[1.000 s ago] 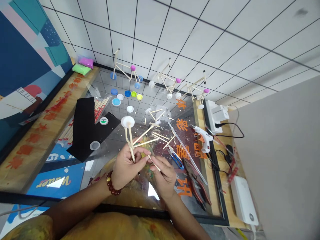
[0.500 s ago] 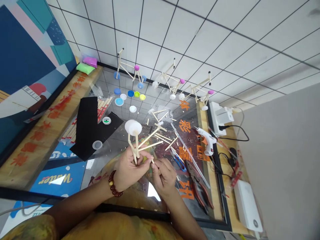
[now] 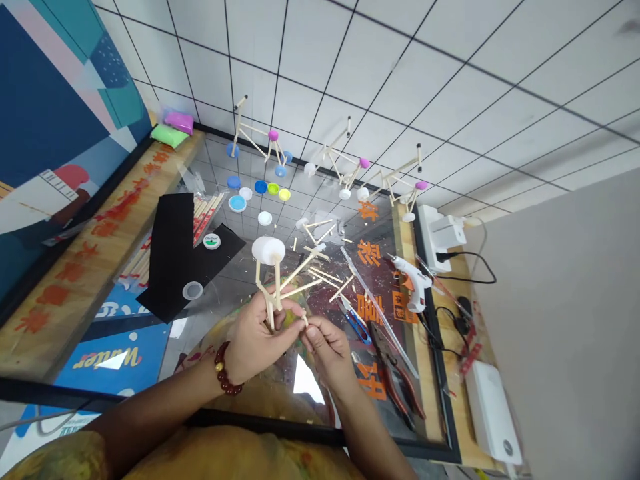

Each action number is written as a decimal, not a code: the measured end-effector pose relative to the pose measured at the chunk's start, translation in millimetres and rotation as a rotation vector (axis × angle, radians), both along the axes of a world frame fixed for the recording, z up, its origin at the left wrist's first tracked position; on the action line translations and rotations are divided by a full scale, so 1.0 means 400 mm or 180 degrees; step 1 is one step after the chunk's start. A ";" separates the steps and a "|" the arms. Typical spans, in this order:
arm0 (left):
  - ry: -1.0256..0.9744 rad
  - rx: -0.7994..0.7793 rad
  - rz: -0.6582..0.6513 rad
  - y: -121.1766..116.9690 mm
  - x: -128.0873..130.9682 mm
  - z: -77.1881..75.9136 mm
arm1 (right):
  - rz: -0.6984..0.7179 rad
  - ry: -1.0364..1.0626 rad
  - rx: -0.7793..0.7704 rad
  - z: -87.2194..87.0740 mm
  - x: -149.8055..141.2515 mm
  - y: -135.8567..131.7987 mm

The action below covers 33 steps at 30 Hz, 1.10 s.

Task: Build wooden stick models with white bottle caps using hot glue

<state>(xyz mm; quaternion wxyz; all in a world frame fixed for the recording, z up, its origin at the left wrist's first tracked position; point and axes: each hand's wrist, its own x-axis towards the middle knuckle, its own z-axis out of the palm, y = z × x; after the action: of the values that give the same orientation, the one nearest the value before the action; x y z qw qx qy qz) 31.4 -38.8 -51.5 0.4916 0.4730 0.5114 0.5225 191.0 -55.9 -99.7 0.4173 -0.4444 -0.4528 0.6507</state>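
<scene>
Above our glass tabletop (image 3: 283, 228), toward its front edge, our left hand (image 3: 257, 348) grips a wooden-stick frame (image 3: 274, 297) with white discs (image 3: 263, 249). Pliers (image 3: 391, 361), a glue gun (image 3: 416, 285) and blue snips (image 3: 358, 325) crowd the right edge. Our right hand (image 3: 331, 350) pinches a short stick (image 3: 305, 319).

place: craft workshop | signs: glue gun (image 3: 414, 275), pliers (image 3: 389, 359), snips (image 3: 359, 328)

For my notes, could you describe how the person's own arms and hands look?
The left hand and right hand are ungloved. The left wears a bracelet of round, dark red beads with one gold bead; the right shows none. A mottled yellow sleeve is partly visible on the left side.
</scene>
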 end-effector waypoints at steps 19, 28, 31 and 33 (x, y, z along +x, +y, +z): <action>0.0592 0.0346 -0.0176 -0.027 -0.001 -0.018 | 0.1116 0.0983 -0.0685 0.010 0.035 0.010; 0.0726 0.0594 -0.0236 -0.037 0.007 0.021 | 0.2084 0.0868 -0.0847 0.044 0.075 0.035; 0.0626 0.0423 0.0008 -0.021 -0.002 0.021 | 0.3270 0.0829 -0.0852 0.089 0.056 0.048; 0.0426 0.0231 0.0312 0.003 -0.016 0.024 | 0.4513 0.0918 -0.0876 0.114 0.036 0.047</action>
<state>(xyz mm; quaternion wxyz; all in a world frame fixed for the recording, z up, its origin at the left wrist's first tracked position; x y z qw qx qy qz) 25.0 -37.7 -41.9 0.4128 0.4988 0.5463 0.5314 205.3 -36.9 -54.2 -0.1078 -0.0033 -0.4862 0.8672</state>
